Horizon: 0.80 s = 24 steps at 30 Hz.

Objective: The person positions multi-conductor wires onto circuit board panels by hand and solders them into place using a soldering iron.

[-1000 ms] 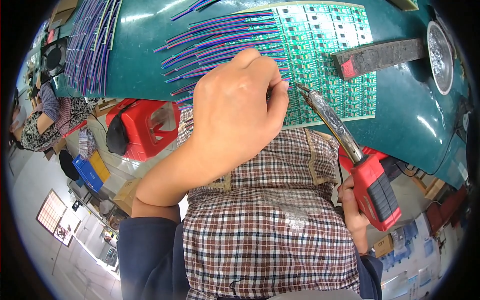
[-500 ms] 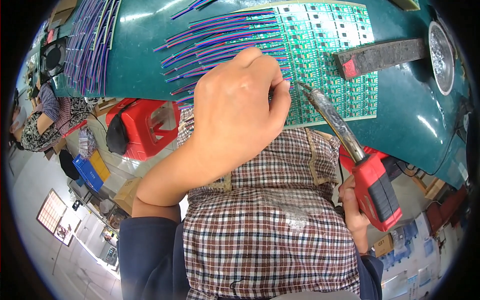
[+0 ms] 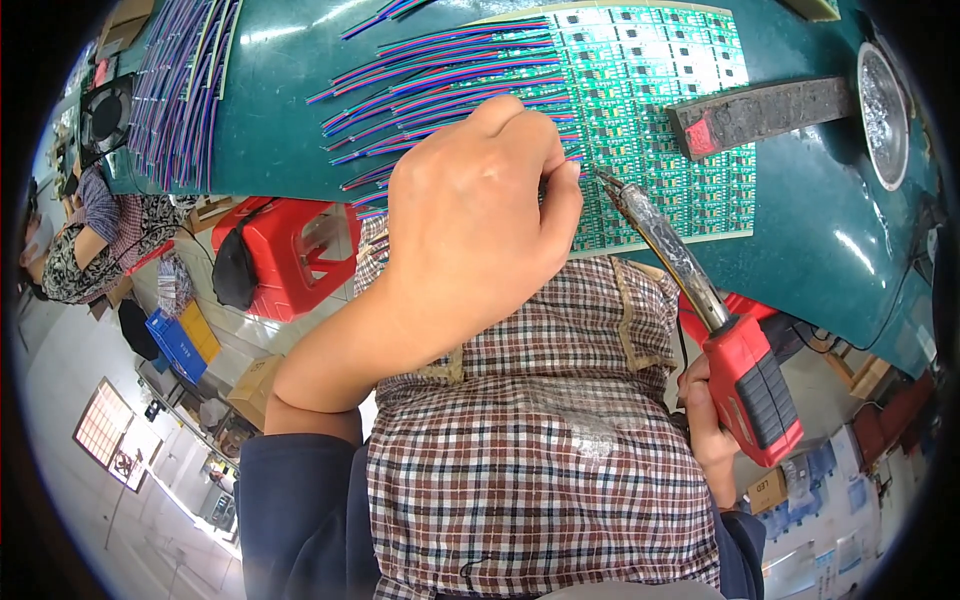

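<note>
My left hand (image 3: 480, 205) is closed in a pinch over the circuit board panel, its back toward me. A thin ribbon wire's end (image 3: 574, 158) shows at its fingertips; the rest is hidden under the hand. The green circuit board panel (image 3: 660, 205) lies on the table, with rows of small boards. Several red, blue and black ribbon wires (image 3: 450, 75) run leftward from its left part. My right hand (image 3: 708, 425) is wrapped round the red and black handle of a soldering iron (image 3: 752, 385). The iron's dark tip points up-left, close to the panel, just right of my left fingertips.
A dark block with a pink patch (image 3: 765, 112) lies across the panel's right edge, beside a round metal dish (image 3: 882, 115). More wired boards (image 3: 185, 95) and a small black fan (image 3: 106, 116) are at the left. A red stool (image 3: 290, 255) stands below; another person (image 3: 90, 235) sits far left.
The soldering iron has shifted very slightly downward, its tip staying close to the left fingertips. My left hand has hardly moved.
</note>
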Motion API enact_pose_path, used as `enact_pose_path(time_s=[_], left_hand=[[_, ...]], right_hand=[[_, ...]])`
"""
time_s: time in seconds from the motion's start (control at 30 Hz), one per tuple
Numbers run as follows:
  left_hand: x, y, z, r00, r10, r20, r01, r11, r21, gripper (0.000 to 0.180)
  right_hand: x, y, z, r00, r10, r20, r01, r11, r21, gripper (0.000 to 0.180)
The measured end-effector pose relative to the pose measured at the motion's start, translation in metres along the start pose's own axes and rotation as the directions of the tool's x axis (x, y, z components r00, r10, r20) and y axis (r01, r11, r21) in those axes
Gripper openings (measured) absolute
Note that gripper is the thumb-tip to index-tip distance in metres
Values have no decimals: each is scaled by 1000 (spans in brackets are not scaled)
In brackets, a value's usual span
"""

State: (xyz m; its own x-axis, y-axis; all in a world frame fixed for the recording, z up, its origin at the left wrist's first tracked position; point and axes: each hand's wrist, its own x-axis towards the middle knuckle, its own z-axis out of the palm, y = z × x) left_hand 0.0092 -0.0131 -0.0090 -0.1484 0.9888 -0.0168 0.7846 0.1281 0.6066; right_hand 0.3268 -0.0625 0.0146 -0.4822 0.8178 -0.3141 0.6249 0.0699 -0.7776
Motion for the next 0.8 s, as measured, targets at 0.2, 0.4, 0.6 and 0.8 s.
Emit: enact_pose_path(time_s=[0.2,0.4,0.6,0.8], left_hand=[[1,0,1,1000,9,-3,-9,1000,3,21],[0,0,1,1000,18,-4,-18,1000,13,21],[1,0,2,1000,17,1,-17,1000,15,20],[0,-1,1,1000,23,-7,-23,999,23,19]], right_hand=[[8,-5,1,1000,-7,-2,7,994,109,10],[8,-5,5,997,17,-73,-12,998,67,21],[4,-6,5,999,-10,-38,11,1000,25,7],[2,-2,2,999,-28,-39,29,999,23,5]])
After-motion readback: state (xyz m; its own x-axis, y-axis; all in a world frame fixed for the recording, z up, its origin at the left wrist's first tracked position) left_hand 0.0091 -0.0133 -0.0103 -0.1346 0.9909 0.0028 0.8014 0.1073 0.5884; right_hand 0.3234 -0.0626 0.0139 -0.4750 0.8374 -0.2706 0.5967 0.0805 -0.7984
